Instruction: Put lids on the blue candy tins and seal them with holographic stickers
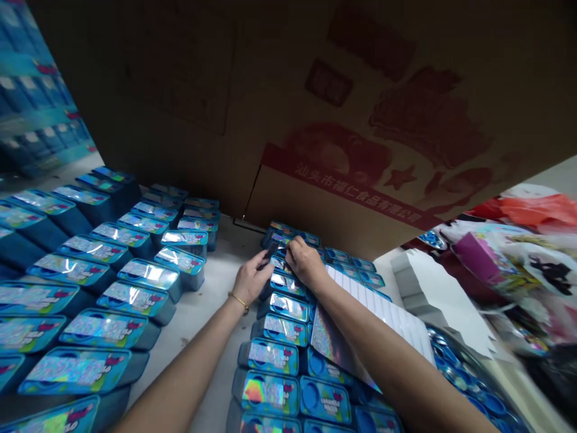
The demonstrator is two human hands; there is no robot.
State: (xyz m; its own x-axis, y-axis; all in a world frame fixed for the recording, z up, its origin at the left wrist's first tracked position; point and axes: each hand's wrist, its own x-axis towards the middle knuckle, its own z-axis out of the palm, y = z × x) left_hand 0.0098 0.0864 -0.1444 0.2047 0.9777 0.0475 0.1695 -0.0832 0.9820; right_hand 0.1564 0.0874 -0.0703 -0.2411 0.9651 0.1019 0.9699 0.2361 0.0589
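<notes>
Toward the far edge of the table, the left hand grips a slim dark object; the right hand, grip unclear, apparently steadies a lidded blue tub.

Cardboard in deep shadow; glare on container lids; right-side bags blurred.

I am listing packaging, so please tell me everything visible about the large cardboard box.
The large cardboard box is brown, shadowed and printed in dark red, with a star and a band of lighter Chinese characters. It fills most of the upper view, behind rows of blue containers; neither the left hand nor the right hand visibly touches it.
</notes>
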